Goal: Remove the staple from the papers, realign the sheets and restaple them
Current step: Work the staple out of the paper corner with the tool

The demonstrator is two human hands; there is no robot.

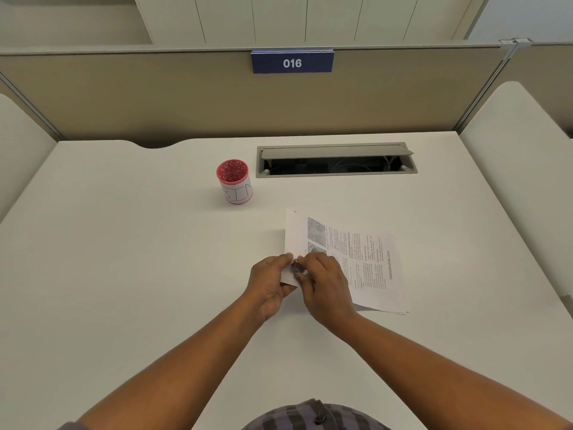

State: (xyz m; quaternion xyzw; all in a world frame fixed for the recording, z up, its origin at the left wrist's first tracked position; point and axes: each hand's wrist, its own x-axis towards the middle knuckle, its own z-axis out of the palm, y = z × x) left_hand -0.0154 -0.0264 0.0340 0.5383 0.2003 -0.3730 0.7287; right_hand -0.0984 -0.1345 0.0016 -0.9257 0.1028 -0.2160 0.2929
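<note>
A stack of printed papers (366,259) lies on the white desk (139,259), right of centre, turned sideways. My left hand (271,287) pinches the near left corner of the papers and lifts it slightly. My right hand (325,287) rests on the sheets beside it, fingers closed on a small dark tool (299,267) pressed against that corner. The staple itself is hidden between my fingers.
A red cup (234,181) labelled "BIN", holding several small bits, stands behind the papers to the left. An open grey cable tray (336,159) is set into the desk at the back. A beige partition with a "016" sign (292,62) closes the far side.
</note>
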